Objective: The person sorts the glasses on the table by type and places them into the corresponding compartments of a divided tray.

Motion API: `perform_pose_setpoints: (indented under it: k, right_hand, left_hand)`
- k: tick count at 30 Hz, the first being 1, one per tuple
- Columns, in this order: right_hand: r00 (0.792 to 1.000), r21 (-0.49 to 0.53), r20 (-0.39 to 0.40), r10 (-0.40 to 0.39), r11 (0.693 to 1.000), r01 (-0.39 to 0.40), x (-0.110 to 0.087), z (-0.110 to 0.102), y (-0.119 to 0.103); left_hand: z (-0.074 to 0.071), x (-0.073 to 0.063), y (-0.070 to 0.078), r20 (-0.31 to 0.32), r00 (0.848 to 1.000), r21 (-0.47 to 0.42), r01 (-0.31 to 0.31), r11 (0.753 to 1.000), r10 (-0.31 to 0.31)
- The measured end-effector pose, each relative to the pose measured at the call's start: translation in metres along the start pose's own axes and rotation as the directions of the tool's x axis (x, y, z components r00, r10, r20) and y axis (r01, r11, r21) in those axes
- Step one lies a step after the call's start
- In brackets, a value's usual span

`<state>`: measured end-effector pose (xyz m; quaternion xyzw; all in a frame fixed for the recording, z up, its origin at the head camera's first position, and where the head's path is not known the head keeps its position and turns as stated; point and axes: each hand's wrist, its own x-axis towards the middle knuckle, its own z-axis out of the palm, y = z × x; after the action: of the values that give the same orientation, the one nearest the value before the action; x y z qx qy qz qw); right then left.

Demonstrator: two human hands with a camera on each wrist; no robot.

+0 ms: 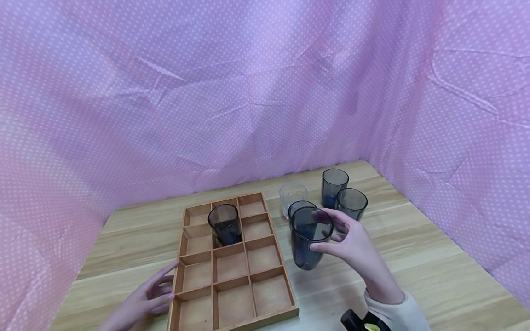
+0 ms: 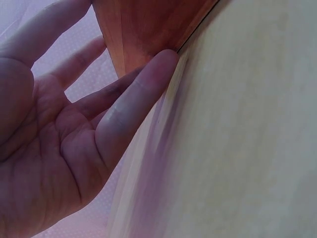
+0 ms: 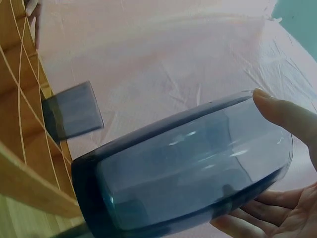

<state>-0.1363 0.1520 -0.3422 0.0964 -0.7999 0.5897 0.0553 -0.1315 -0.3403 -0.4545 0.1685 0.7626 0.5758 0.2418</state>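
Note:
My right hand (image 1: 349,241) grips a dark tinted drinking glass (image 1: 306,257) near its rim, thumb on one side and fingers on the other. In the right wrist view this glass (image 3: 188,163) fills the middle, its thick base toward the wooden tray. My left hand (image 1: 145,299) rests its fingertips against the left side of the compartmented wooden tray (image 1: 289,313); in the left wrist view a fingertip (image 2: 161,67) meets the tray's lower edge. Another tinted glass (image 1: 225,225) stands tilted in a middle-column compartment of the tray.
Behind the held glass another tinted glass (image 1: 302,204) is partly hidden. A clear glass (image 1: 293,193) stands farther back. Two more tinted glasses, a far one (image 1: 334,181) and a nearer one (image 1: 352,202), stand to the right. Pink dotted cloth (image 1: 248,101) surrounds the wooden table (image 1: 422,257).

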Motion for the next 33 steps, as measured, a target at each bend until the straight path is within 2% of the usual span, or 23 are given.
perform_pose_setpoints:
  k: [7, 18, 22, 33]
  right_hand:
    - [0.999, 0.023, 0.047, 0.013, 1.0, -0.014, 0.014, 0.012, -0.009]
    - [0.998, 0.035, 0.065, 0.017, 0.999, -0.02, 0.032, 0.03, -0.014]
    - [0.997, 0.054, 0.064, 0.04, 0.998, -0.043, 0.039, 0.039, -0.014]
    - [0.999, 0.108, 0.019, 0.038, 0.993, -0.04, 0.056, 0.058, -0.015]
  left_hand:
    - [-0.001, 0.0, 0.001, 0.007, 1.0, -0.011, 0.025, 1.0, -0.025]
    - [0.0, 0.0, 0.002, 0.002, 1.0, -0.011, 0.018, 1.0, -0.018]
    - [0.001, -0.001, 0.002, 0.001, 1.0, -0.017, 0.028, 0.999, -0.028]
    - [0.003, -0.001, 0.001, 0.0, 1.0, -0.011, 0.016, 1.0, -0.016]
